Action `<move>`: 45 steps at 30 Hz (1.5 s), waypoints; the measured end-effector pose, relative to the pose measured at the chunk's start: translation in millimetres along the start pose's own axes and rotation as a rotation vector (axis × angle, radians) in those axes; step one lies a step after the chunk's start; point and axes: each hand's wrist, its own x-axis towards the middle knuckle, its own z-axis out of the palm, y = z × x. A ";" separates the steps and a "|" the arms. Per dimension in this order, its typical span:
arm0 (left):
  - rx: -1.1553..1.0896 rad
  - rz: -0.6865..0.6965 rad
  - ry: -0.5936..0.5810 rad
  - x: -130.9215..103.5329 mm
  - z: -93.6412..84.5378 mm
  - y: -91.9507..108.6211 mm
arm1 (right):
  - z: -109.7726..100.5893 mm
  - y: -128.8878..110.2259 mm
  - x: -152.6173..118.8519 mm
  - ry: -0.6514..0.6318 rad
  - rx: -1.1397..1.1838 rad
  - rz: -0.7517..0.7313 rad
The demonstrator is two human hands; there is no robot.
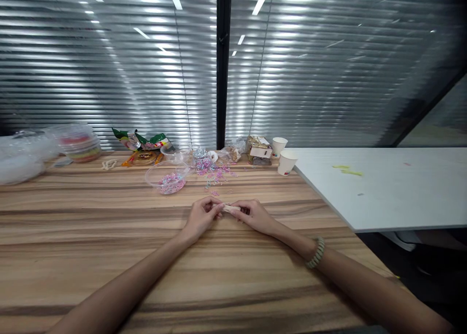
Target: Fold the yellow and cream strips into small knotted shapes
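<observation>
Just above the middle of the wooden table [146, 256], a small pale cream-coloured strip [230, 208] is pinched between both hands; its kind is too small to make out. The fingers of my left hand [204, 217] close on its left end. At its right end the thumb and fingers of my right hand [255, 217] grip it, and a beaded bracelet [316, 253] circles that wrist. Beyond the hands lie scattered small pink, purple and blue pieces [218, 173]. A clear plastic bowl [150, 177] with similar pieces stands to their left.
Two paper cups [287, 163] stand at the back right, beside a gold and brown package [260, 151]. Green snack wrappers [155, 142], cream pieces [108, 164] and stacked plastic tubs [82, 147] line the back left. A white table [394, 193] with yellow strips [350, 172] adjoins on the right.
</observation>
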 end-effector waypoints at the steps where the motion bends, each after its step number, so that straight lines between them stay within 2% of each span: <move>1: -0.002 -0.001 0.000 0.0 0.0 -0.1 | 0.1 -0.1 -0.1 -0.001 0.001 -0.001; 45: 0.014 -0.005 0.008 -0.1 1.0 1.5 | 0.5 0.1 0.4 0.000 0.007 -0.010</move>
